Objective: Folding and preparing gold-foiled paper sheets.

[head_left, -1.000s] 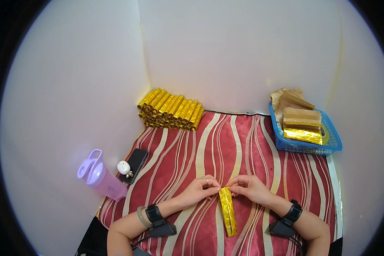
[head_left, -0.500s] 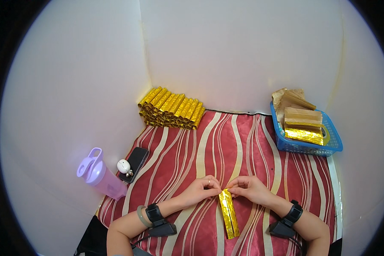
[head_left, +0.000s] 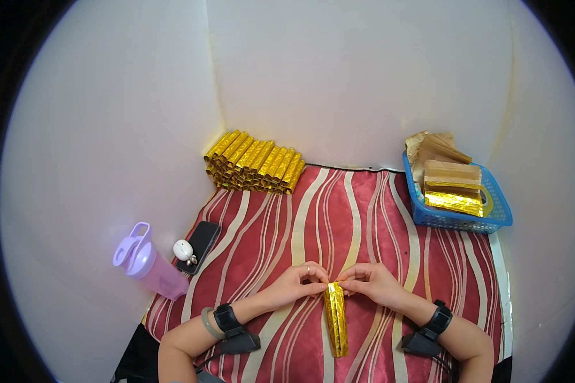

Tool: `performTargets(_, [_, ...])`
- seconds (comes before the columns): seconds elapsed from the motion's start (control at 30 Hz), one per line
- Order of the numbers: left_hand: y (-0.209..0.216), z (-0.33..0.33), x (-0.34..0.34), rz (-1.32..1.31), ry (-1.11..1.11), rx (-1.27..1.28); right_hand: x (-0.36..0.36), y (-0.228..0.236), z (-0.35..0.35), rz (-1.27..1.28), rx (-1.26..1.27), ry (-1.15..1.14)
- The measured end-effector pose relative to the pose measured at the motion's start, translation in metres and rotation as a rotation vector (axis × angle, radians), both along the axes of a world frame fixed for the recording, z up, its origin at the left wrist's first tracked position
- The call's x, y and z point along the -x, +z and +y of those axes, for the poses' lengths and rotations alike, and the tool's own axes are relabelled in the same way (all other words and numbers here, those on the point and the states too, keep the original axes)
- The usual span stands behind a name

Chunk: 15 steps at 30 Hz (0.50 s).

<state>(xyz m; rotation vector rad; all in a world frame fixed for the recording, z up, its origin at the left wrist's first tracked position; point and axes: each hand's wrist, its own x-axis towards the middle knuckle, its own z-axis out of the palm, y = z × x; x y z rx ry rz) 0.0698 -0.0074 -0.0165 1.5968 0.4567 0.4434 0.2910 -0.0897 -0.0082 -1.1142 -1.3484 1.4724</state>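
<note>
With the middle of the striped cloth (head_left: 390, 223) taken as the dial's centre, the widest risk is posed by the cloth itself: if it were dragged by a forearm, everything resting on it could be shifted.

At 2 o'clock the blue basket (head_left: 457, 223) is heaped with brown paper (head_left: 452, 168) and gold foil pieces (head_left: 453, 203); sheets could be spilled if the rim were caught, since some are stacked above it. At 11 o'clock the stack of gold tubes (head_left: 262, 159) could be set rolling by a bump, as no restraint is seen on its near side.

At 9 o'clock the purple bottle (head_left: 153, 268) could be toppled if it were struck by the left elbow. Just beside it, the dark phone (head_left: 204, 235) could be wetted by any leak.

At 6 o'clock the gold strip (head_left: 336, 319) is held by its far end, the rest pointing towards the wearer. Its corners are pinched between thumb and forefinger by the left hand (head_left: 300, 284) and the right hand (head_left: 374, 284); how hard cannot be told. By uneven pulling, it could be torn or creased askew along its lengthwise line.

Smallest, the white earphone case (head_left: 183, 249) could be knocked off the phone.
</note>
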Motion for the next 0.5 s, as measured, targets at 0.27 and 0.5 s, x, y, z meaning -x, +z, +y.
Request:
performTargets(0.27, [-0.0007, -0.0005, -0.0018, -0.027, -0.019, -0.034, -0.0001, 0.0028, -0.0005, 0.022, 0.025, 0.012])
performTargets(0.5, [-0.0040, -0.0014, -0.0034, -0.038, -0.016, -0.052, 0.0020, 0.0024, -0.0003, 0.035, 0.063, 0.048])
